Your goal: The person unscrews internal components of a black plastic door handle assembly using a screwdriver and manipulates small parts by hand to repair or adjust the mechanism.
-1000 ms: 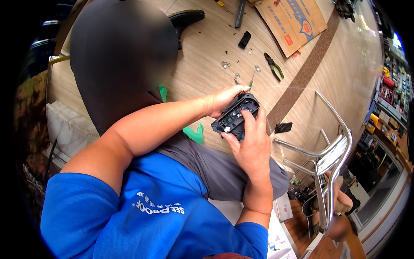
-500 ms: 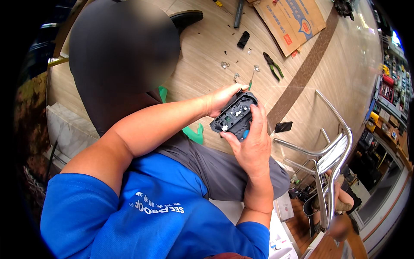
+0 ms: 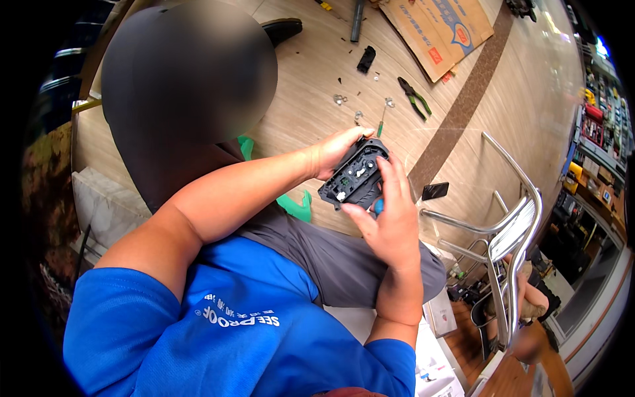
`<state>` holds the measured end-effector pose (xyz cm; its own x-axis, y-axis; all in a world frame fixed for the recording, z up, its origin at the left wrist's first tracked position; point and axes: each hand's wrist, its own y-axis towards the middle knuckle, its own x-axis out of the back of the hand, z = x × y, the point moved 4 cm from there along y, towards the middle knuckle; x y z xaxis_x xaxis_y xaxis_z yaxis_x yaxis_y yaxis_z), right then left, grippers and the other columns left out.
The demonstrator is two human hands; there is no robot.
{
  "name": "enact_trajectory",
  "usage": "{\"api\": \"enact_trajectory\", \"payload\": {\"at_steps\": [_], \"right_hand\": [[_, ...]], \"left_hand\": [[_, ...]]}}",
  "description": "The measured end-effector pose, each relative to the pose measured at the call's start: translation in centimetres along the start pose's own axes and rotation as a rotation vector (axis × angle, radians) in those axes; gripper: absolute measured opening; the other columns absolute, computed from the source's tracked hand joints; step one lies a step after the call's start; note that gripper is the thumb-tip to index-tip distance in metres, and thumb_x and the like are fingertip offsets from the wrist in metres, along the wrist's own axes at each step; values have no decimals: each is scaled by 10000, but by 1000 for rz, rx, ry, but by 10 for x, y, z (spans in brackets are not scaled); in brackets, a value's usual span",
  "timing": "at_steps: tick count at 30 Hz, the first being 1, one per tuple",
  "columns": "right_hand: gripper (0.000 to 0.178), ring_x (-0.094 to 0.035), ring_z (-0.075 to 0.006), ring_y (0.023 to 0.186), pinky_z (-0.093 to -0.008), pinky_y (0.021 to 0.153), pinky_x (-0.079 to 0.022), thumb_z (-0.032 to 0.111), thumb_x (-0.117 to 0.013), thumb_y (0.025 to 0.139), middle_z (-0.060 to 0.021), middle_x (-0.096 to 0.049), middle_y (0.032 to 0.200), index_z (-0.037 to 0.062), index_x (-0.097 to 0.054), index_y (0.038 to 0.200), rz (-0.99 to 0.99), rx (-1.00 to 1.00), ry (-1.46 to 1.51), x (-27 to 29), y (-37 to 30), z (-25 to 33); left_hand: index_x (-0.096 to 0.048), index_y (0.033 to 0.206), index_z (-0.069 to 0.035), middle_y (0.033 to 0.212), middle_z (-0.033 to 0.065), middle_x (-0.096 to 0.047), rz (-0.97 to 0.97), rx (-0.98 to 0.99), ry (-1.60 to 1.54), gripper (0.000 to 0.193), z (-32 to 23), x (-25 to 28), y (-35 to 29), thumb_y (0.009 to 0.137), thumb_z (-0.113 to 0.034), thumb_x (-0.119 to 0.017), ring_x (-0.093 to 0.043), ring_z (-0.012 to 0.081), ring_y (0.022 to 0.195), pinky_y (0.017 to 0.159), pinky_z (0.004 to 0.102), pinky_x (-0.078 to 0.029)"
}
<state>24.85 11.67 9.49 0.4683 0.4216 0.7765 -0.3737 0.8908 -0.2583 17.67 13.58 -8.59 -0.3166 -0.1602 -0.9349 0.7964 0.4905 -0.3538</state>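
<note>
A black plastic housing [image 3: 354,173], its open side up with small white and metal parts inside, is held above my lap. My left hand [image 3: 337,151] is closed round its far left side, fingers partly hidden beneath. On the near right, my right hand [image 3: 397,215] curves about the housing, fingertips at its right edge and thumb beside its lower corner. A small blue piece [image 3: 378,206] shows between that thumb and fingers; its kind cannot be made out. Just beyond the housing, a thin screwdriver [image 3: 381,127] with a green handle lies on the floor.
Pliers [image 3: 415,99], a black part [image 3: 366,59] and small metal pieces [image 3: 339,100] lie on the floor beyond my hands. Cardboard [image 3: 433,33] lies farther off. Right are a phone [image 3: 435,191], a metal-framed chair [image 3: 509,231] and a seated person [image 3: 529,301]. Green plastic [image 3: 296,206] lies near my leg.
My right thumb and fingers have loosened slightly round the housing, the thumb shifting away from its lower edge. The housing stays in my left hand. The whole view has shifted a little.
</note>
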Motion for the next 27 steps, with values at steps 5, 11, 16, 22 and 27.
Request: {"api": "enact_trajectory", "payload": {"at_steps": [5,11,16,22,27], "right_hand": [[481,-654,-307,974,-365,834,-524,90,-720,819,-192,-633,1126,7,-580,1271,-134,-225,191,11,10,-14],[404,-662,-327,966,-372,862,-509,119,-747,802,-202,-657,1073,-36,-636,1159,-185,-208,38,4,18,-18],[392,-655,-354,953,-399,850,-510,132,-762,780,-208,-650,1044,-35,-635,1112,-143,-227,-46,-2,19,-23],[389,-635,-378,975,-437,847,-513,150,-766,777,-207,-627,1062,-25,-608,1086,-63,-232,-78,-5,19,-28],[394,-623,-389,988,-448,858,-509,142,-768,768,-217,-621,1041,-39,-596,1073,-26,-211,-60,-5,20,-29]], "left_hand": [[-647,1117,-15,1013,171,-712,22,-53,94,494,-6,-18,-11,1013,-417,-379,-716,260,855,794,377,-597],[-648,1122,-52,1002,119,-703,-118,-65,149,438,-6,-16,-14,1005,-394,-400,-702,199,852,759,350,-595],[-647,1145,-50,1029,90,-696,-119,-32,178,440,0,-6,-10,1014,-410,-432,-669,182,902,825,347,-557],[-638,1190,-50,1061,86,-693,-147,21,233,448,7,-2,-9,1020,-403,-421,-665,174,934,840,339,-554],[-636,1211,-56,1077,94,-693,-133,68,209,455,12,-1,-8,1017,-408,-423,-677,179,913,802,337,-575]]}}
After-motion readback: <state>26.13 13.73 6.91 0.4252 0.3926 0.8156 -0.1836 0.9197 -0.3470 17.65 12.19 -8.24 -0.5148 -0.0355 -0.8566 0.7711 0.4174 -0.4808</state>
